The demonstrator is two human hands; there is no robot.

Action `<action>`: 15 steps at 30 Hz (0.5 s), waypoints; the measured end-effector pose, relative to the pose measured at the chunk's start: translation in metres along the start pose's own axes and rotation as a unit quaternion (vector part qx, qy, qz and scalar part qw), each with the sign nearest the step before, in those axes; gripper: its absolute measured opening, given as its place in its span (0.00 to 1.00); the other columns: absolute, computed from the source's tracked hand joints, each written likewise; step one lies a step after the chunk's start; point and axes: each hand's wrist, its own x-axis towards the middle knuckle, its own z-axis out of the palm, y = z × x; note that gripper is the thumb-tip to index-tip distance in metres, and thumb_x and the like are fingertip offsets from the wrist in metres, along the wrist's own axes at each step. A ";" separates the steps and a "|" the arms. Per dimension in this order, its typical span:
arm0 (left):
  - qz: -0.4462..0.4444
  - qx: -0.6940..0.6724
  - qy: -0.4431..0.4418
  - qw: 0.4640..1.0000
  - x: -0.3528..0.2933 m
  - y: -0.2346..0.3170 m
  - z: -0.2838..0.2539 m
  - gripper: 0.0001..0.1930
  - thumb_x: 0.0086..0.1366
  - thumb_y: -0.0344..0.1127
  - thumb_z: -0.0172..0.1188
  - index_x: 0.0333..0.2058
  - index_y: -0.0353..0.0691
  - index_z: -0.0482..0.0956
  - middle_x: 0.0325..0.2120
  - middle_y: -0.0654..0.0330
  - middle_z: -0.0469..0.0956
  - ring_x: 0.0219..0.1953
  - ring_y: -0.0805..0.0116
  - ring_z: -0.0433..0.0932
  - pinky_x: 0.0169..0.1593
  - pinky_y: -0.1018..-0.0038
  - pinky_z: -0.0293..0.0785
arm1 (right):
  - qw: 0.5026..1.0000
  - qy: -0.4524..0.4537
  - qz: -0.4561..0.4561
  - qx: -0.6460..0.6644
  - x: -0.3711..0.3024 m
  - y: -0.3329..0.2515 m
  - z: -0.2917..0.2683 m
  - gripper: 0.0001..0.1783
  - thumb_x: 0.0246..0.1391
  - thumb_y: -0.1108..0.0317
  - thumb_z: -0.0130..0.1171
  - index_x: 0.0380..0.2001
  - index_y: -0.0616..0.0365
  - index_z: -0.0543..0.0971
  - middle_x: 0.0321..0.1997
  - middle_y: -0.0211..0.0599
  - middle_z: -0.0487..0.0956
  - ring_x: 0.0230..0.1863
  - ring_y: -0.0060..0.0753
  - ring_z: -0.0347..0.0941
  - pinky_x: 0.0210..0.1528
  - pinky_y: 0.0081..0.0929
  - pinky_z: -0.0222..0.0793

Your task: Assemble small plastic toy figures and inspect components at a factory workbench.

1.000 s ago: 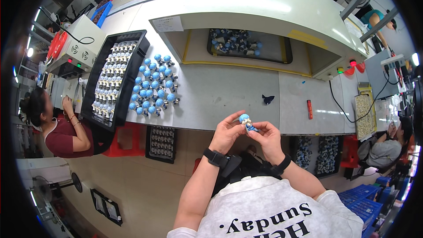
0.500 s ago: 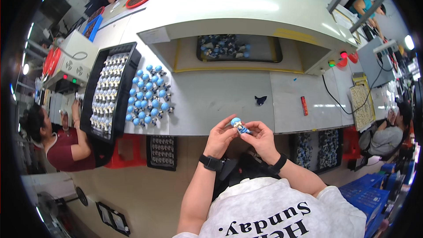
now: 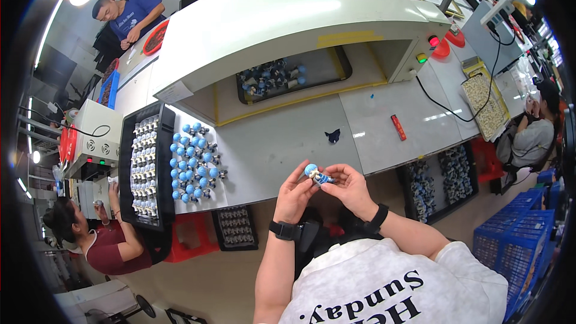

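Between my two hands, just in front of the table's near edge, is a small figurine [image 3: 316, 173] with a round light-blue head and a blue-and-white body. My left hand [image 3: 294, 193] pinches it at the head end. My right hand [image 3: 350, 189] grips the lower end between thumb and fingers. On the table to the left stands a loose group of similar blue-headed figurines [image 3: 193, 162]. Beside them, a black tray [image 3: 161, 168] holds rows of whitish figure parts. A small dark scrap [image 3: 332, 137] lies on the table beyond my hands.
A white tunnel-like machine [image 3: 288, 18] spans the table's back, with a tray of figurines [image 3: 270, 78] inside. A red stick-shaped item [image 3: 398, 128] lies at the right, near a black cable [image 3: 444, 108]. Below the edge sits another figurine tray [image 3: 441, 183]. Co-workers sit on both sides.
The whole view has turned, so the table and machine now appear tilted. Both hands still hold the figurine in nearly the same pose.
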 end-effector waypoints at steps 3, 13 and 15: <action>-0.006 -0.003 0.000 1.000 0.002 0.001 0.005 0.20 0.60 0.27 0.47 0.53 0.35 0.60 0.45 0.49 0.68 0.46 0.64 0.70 0.46 0.72 0.69 | 1.000 0.006 0.000 0.009 -0.001 -0.003 -0.003 0.18 0.43 0.77 0.59 0.40 0.64 0.69 0.38 0.37 0.73 0.39 0.21 0.70 0.43 0.16 0.68; 0.007 0.016 0.020 1.000 0.007 -0.001 0.014 0.18 0.63 0.32 0.47 0.51 0.37 0.63 0.45 0.53 0.70 0.43 0.68 0.71 0.42 0.75 0.69 | 0.999 -0.017 -0.007 0.041 0.000 -0.010 -0.009 0.19 0.44 0.79 0.58 0.41 0.65 0.68 0.41 0.36 0.71 0.41 0.22 0.69 0.45 0.18 0.68; 0.011 0.014 0.021 1.000 0.008 -0.003 0.014 0.17 0.62 0.31 0.47 0.51 0.38 0.64 0.44 0.53 0.70 0.42 0.68 0.71 0.42 0.75 0.69 | 0.999 -0.017 -0.006 0.036 0.000 -0.009 -0.011 0.19 0.44 0.79 0.58 0.41 0.65 0.68 0.41 0.36 0.71 0.42 0.22 0.69 0.45 0.18 0.67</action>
